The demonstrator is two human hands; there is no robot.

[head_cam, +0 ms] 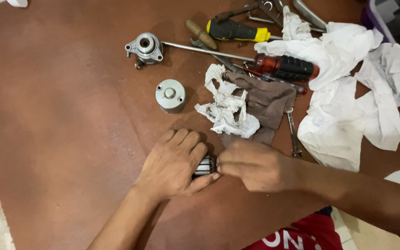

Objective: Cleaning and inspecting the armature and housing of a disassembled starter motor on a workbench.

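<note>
- The left hand [174, 164] cupped a small ribbed metal cylinder [204, 165] on the brown floor [61, 115], fingers closed around it.
- The right hand [255, 166] pinched its end, fingertips together.
- It looked heavy, rigid, possibly greasy; the ribbed sides offered grip.

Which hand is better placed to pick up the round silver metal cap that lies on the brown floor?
Probably the left hand. It lies directly below the round silver metal cap, though it now grips the small ribbed metal cylinder. The right hand is farther to the side, fingers at that cylinder's end.
</note>
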